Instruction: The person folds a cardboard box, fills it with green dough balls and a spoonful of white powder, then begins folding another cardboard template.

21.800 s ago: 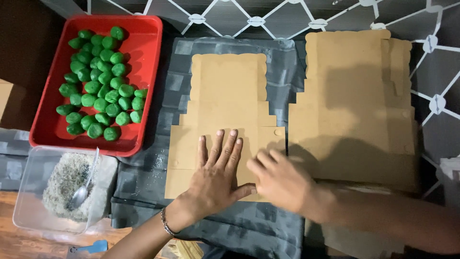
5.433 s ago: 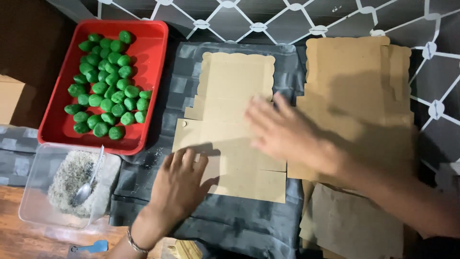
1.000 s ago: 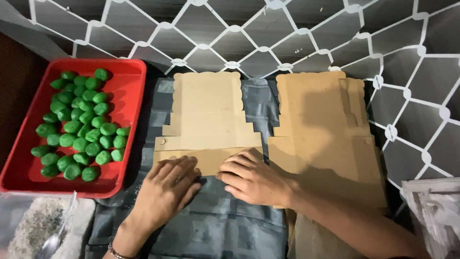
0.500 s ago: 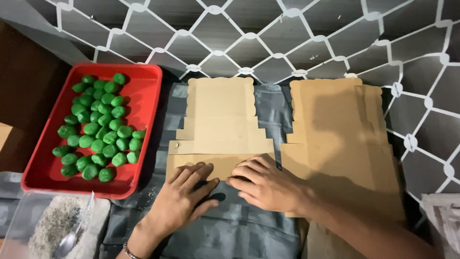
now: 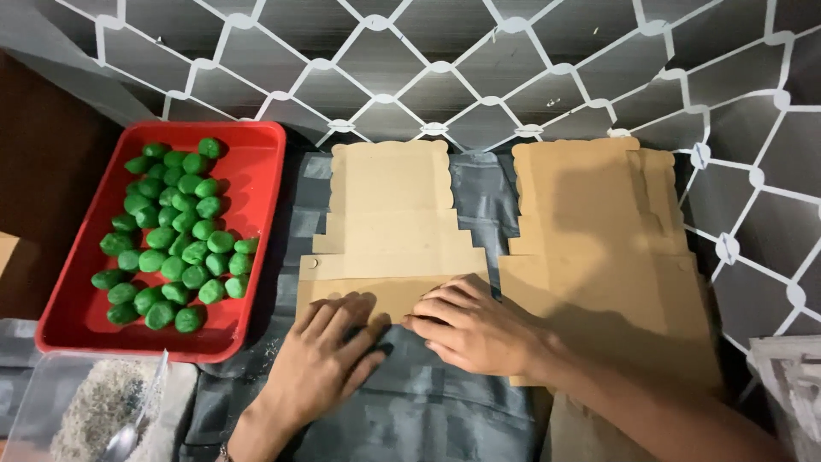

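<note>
A flat brown cardboard box blank (image 5: 389,222) lies on a dark grey cloth (image 5: 428,411), its near flap folded back over itself. My left hand (image 5: 321,364) presses flat on the folded near edge, fingers spread. My right hand (image 5: 479,329) presses on the same fold just to the right, fingers pointing left. Neither hand grips anything. A stack of more cardboard blanks (image 5: 599,248) lies to the right, under my right forearm.
A red tray (image 5: 256,171) with several green balls (image 5: 171,239) stands at the left. A clear tub (image 5: 51,402) of grey-white flakes with a spoon (image 5: 128,436) sits at the near left. A lattice-patterned wall (image 5: 479,68) closes the back and right.
The near flap of the blank, flat several seconds ago, is now folded over. Both hands have shifted slightly along the fold; the view has dropped a little.
</note>
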